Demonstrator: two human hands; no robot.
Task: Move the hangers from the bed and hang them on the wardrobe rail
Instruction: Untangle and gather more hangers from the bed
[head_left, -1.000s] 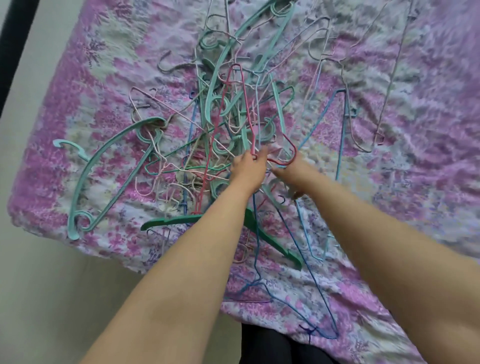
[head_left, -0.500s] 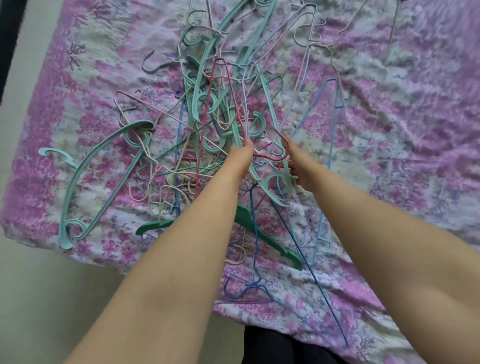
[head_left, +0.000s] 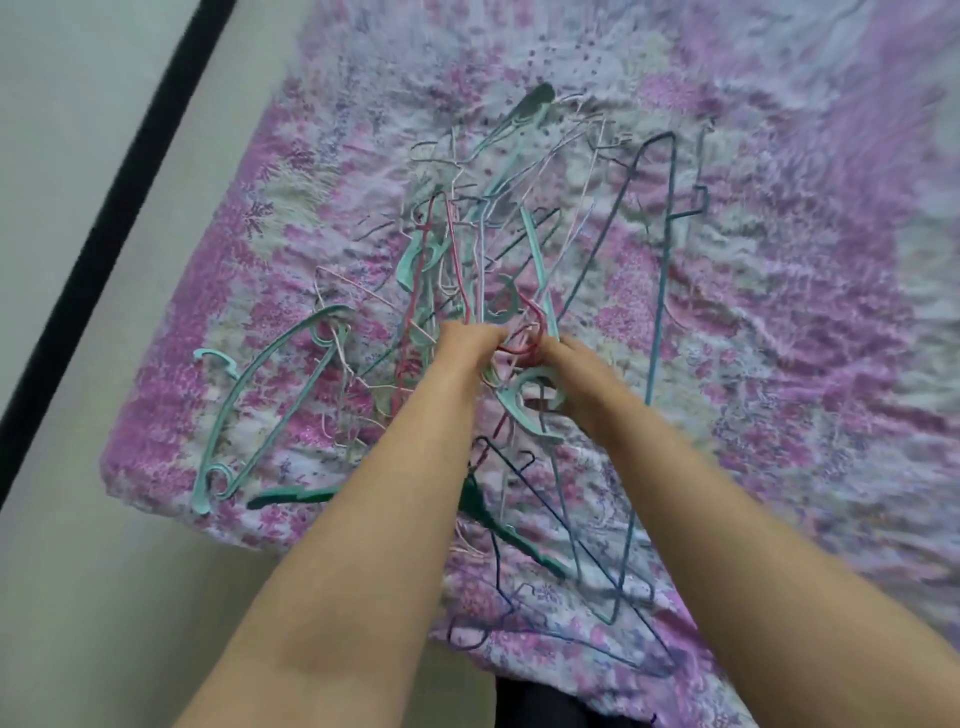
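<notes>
A bed (head_left: 779, 322) covered in a purple, pink and pale floral sheet fills most of the frame, its corner toward the lower left, with pale floor (head_left: 78, 519) beyond it and a black strip (head_left: 130, 218) running diagonally through the upper left.

On the sheet, from the centre of the frame down to the lower middle, lies a tangled heap of hangers (head_left: 483, 249): thin wire ones in white, pink, red and dark blue, mixed with thicker teal plastic ones. A large teal hanger (head_left: 260, 400) lies apart at the left edge of the heap, near the bed's corner. A dark green hanger (head_left: 498, 525) lies at the lower middle, partly under the left forearm. A long blue wire hanger (head_left: 660, 291) stretches along the right of the heap.

Both hands meet at the centre of the heap. The left hand (head_left: 467, 345) has its fingers curled round a bunch of wire hangers. The right hand (head_left: 576, 369), just beside it, curls its fingers into the tangle at a red wire hanger (head_left: 524, 343), with a teal hook (head_left: 535, 395) against its palm side.
</notes>
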